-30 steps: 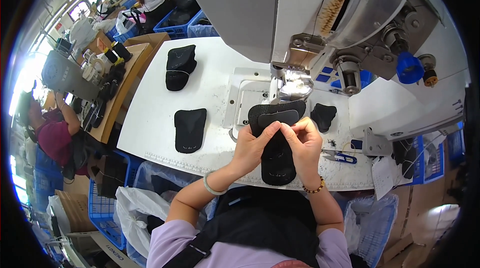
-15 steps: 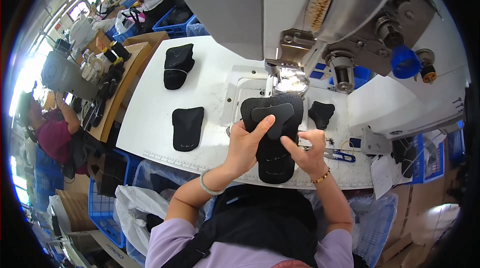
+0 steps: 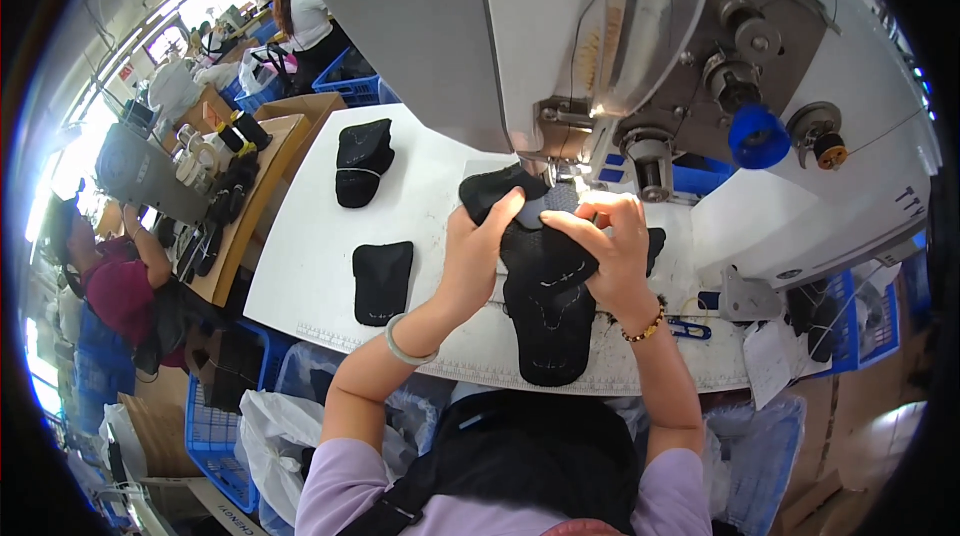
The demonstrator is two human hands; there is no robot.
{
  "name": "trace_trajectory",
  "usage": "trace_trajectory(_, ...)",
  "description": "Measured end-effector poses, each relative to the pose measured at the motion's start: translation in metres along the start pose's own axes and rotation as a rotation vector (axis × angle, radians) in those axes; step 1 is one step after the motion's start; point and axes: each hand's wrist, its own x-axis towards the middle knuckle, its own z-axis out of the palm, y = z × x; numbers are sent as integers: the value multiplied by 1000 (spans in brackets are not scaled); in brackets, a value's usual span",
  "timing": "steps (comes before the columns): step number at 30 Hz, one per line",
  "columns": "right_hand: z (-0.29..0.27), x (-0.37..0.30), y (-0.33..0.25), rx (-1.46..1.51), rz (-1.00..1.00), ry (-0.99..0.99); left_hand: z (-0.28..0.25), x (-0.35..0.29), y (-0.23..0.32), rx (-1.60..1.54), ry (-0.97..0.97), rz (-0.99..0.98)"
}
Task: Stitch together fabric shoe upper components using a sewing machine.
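Observation:
My left hand (image 3: 474,254) grips the left side of a black padded fabric piece (image 3: 535,254), its thumb pressing on top. My right hand (image 3: 618,251) pinches the same piece from the right, with thumb and finger near a small dark grey patch (image 3: 533,213) lying on it. The piece is held tilted in front of the needle area of a sewing machine (image 3: 550,141), whose needle I cannot make out. Under it, toward me, another black padded piece (image 3: 553,346) with pale stitch marks lies on the white table (image 3: 300,266).
Two more groups of black pieces, a bundled one (image 3: 363,164) and a flat one (image 3: 382,282), lie at left. Blue-handled thread snips (image 3: 690,330) rest right of my right hand. Blue crates (image 3: 215,436) stand below the table. A co-worker (image 3: 125,281) sits at far left.
Both hands have moved up and the held piece has come closer to the machine, turned and bent. My right hand, earlier beside the piece, now pinches it. The view has shifted slightly.

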Motion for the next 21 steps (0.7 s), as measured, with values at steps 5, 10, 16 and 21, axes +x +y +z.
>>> trace_trajectory(5, -3, -11, 19, 80, 117, -38, 5, 19, -9, 175, -79, 90)
trace_trajectory(10, 0, -13, 18, 209, 172, -50, -2, 23, -10, 224, -125, 82)
trace_trajectory(16, -4, -6, 17, 63, 38, -31, -7, 28, -12, 247, -140, 44)
trace_trajectory(21, -2, -14, 13, -65, 57, -68, -16, 36, -8, 336, -226, 62)
